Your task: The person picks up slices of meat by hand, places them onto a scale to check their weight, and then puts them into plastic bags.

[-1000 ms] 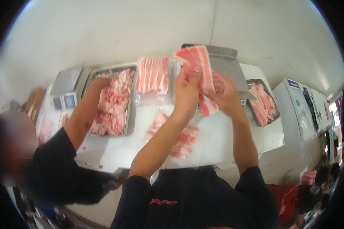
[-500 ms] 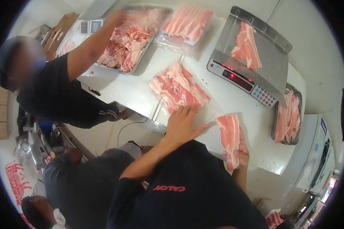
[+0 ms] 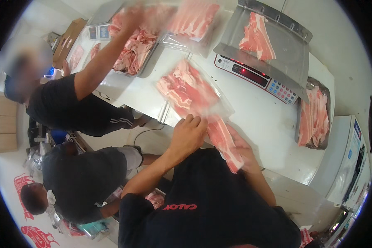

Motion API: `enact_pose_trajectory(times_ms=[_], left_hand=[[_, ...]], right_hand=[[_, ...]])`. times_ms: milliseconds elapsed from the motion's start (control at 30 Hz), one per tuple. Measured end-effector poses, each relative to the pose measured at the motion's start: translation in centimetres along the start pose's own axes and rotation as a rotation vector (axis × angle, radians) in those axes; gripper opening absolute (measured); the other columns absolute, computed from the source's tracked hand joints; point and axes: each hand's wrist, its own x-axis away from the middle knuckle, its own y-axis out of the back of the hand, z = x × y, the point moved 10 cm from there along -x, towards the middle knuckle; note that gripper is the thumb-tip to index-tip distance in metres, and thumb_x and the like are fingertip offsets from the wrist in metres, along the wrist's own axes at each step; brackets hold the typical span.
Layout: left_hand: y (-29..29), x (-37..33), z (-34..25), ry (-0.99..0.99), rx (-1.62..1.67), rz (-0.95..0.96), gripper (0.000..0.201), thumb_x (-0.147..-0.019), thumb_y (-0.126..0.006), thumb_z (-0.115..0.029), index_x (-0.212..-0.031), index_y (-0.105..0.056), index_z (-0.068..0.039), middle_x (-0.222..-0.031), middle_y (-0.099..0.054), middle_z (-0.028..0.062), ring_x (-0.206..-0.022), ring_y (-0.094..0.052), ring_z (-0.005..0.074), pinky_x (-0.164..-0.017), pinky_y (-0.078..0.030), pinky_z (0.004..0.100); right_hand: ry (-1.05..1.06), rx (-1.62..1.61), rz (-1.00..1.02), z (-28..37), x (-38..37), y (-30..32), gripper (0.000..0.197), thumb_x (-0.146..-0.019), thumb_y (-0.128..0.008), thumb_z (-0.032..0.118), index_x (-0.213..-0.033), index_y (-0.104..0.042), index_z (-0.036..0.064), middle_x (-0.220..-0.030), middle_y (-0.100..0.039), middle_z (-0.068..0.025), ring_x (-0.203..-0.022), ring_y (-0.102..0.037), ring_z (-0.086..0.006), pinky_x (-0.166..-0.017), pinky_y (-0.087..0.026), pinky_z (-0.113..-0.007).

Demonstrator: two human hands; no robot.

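My right fingers [image 3: 239,142], nearly closed around the pork belly slice [image 3: 224,138], have brought it beside the clear plastic bag [image 3: 225,108]; left fingers [image 3: 191,120] curl there, grip unclear.

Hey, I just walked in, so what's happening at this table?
The person's right hand holds a strip of meat at the near edge of a clear bag with sliced meat in it. The left hand is at that edge too, seemingly gripping it. More slices lie on the scale. At left, a co-worker's blurred hand is over a tray of meat pieces.
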Motion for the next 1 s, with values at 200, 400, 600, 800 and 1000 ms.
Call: enact_pose_trajectory(times_ms=[200, 400, 600, 800, 1000], left_hand=[[1.0, -0.2, -0.3, -0.065, -0.013, 0.002, 0.021, -0.075, -0.073, -0.015, -0.092, -0.063, -0.009, -0.087, -0.057, 0.0048, -0.088, -0.060, 0.0250, -0.072, -0.052, 0.0375], [0.8, 0.5, 0.4, -0.081, 0.084, 0.045, 0.024, -0.075, -0.071, -0.015, -0.097, -0.064, -0.009, -0.090, -0.058, 0.0048, -0.090, -0.060, 0.0254, -0.075, -0.052, 0.0382], [2.2, 0.1, 1.0, -0.162, 0.113, -0.022, 0.031, -0.076, -0.071, -0.015, -0.105, -0.064, -0.007, -0.102, -0.063, 0.0076, -0.099, -0.060, 0.0260, -0.081, -0.051, 0.0372], [2.7, 0.7, 3.1, -0.167, 0.178, -0.007, 0.029, -0.080, -0.074, -0.019, -0.105, -0.064, -0.008, -0.103, -0.063, 0.0063, -0.103, -0.061, 0.0265, -0.080, -0.053, 0.0395], [3.5, 0.1, 5.6, -0.160, 0.418, -0.081, 0.023, -0.090, -0.072, -0.029, -0.101, -0.069, -0.009, -0.101, -0.068, 0.0106, -0.102, -0.065, 0.0302, -0.079, -0.054, 0.0435]], right_hand=[[0.095, -0.024, 0.019, -3.4, -8.1, 2.4, 0.078, -0.097, -0.059, 0.007, -0.167, -0.026, 0.0068, -0.139, -0.059, -0.0129, -0.123, -0.063, -0.0224, -0.097, -0.057, -0.035], [0.103, -0.025, -0.343, -2.9, -11.7, 0.2, 0.058, -0.105, -0.052, 0.020, -0.161, -0.041, 0.0075, -0.150, -0.055, -0.0112, -0.130, -0.060, -0.0279, -0.108, -0.052, -0.041], [0.280, 1.316, -0.118, -1.8, -21.0, 0.6, 0.055, -0.108, -0.051, 0.023, -0.160, -0.041, 0.0067, -0.142, -0.058, -0.0070, -0.126, -0.058, -0.0189, -0.102, -0.051, -0.032], [0.163, 1.035, -0.286, -0.5, -24.0, -3.0, 0.069, -0.097, -0.068, 0.022, -0.159, -0.042, 0.0062, -0.160, -0.044, -0.0112, -0.135, -0.056, -0.0235, -0.109, -0.049, -0.034], [0.215, 0.610, -0.324, -2.2, -16.2, -1.6, 0.054, -0.103, -0.065, 0.023, -0.152, -0.051, 0.0048, -0.152, -0.055, -0.0148, -0.128, -0.060, -0.0202, -0.104, -0.053, -0.038]])
